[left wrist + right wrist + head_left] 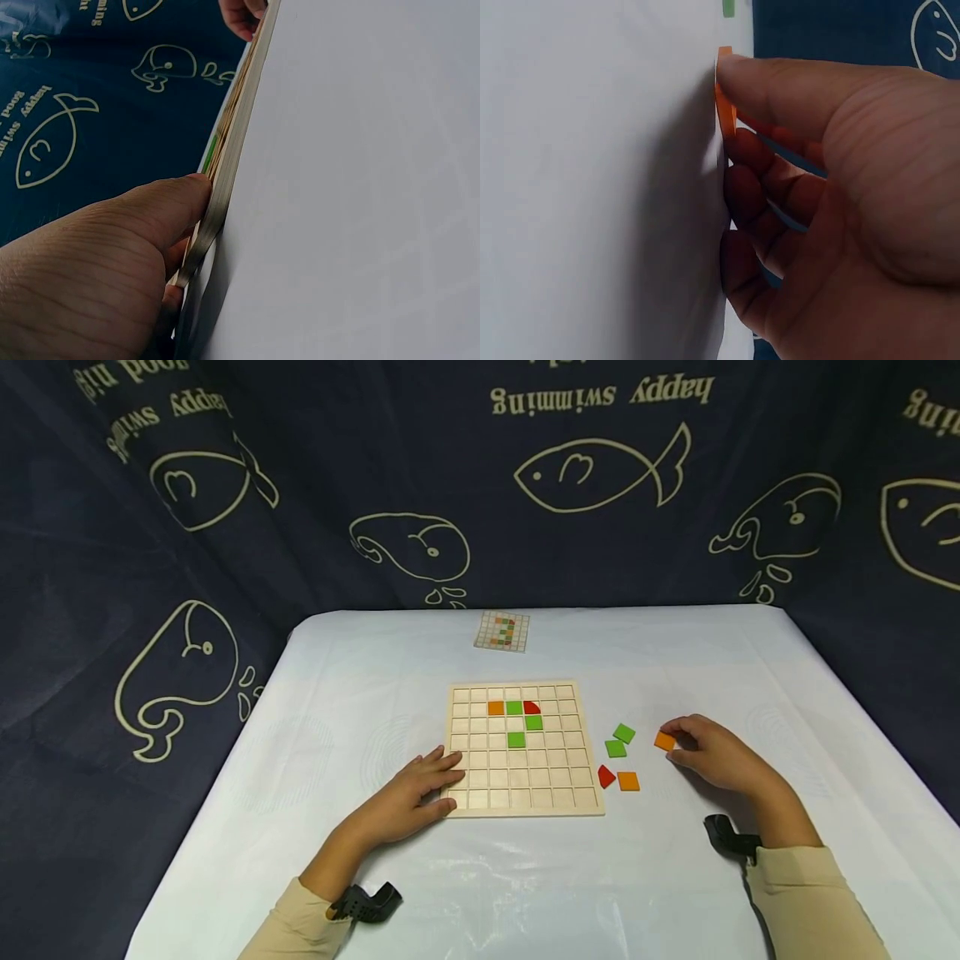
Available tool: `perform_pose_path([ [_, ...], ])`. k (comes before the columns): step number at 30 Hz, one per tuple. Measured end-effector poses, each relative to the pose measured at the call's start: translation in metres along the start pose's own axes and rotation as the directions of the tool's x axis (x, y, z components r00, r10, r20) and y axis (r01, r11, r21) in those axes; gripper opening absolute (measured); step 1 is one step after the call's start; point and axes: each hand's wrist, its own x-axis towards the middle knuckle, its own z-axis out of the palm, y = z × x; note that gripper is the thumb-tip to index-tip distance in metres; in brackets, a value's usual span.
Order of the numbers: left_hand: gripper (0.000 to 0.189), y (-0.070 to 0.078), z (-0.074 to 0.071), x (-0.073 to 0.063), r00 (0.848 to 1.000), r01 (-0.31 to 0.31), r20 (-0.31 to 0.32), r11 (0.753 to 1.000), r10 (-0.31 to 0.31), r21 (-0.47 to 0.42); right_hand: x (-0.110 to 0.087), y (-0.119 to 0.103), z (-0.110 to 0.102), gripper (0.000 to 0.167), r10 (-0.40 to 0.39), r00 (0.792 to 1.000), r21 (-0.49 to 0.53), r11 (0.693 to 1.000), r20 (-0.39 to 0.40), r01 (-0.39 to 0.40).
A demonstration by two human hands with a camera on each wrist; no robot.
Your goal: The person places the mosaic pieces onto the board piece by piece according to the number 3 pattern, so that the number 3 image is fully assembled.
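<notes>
A wooden grid board lies on the table, and my left hand rests at its lower left edge with fingers spread. In the left wrist view the thumb touches the board's rim. On the board sit an orange tile, three green tiles and a red rounded tile. To the right of the board, my right hand pinches an orange square tile between thumb and fingers. The right wrist view shows this orange tile edge-on, close to the white cloth.
Between board and right hand lie two loose green tiles, a red tile and another orange tile. A small pattern card lies near the far table edge. Behind hangs a dark blue cloth with fish drawings.
</notes>
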Motion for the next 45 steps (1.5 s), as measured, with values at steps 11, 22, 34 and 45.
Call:
perform_pose_path([
  [11,0.050,0.002,-0.001,0.000,1.000,0.004,0.007,1.000,-0.004,-0.005,0.001,0.001,0.002,0.028,-0.028,0.999,-0.024,0.999,-0.017,0.027],
  [22,0.051,0.002,-0.001,0.000,1.000,0.008,0.009,1.000,-0.008,-0.008,0.001,0.000,0.002,0.026,-0.033,0.999,-0.012,0.999,-0.017,0.033],
  [34,0.050,0.001,-0.001,0.000,1.000,0.020,0.016,1.000,-0.020,-0.010,0.000,-0.006,0.000,0.026,-0.013,1.000,-0.007,1.000,-0.009,0.013],
  [45,0.050,0.001,-0.001,0.001,1.000,-0.008,-0.003,1.000,0.008,0.001,0.002,-0.021,-0.003,0.025,-0.027,0.999,0.023,0.999,-0.017,0.028],
])
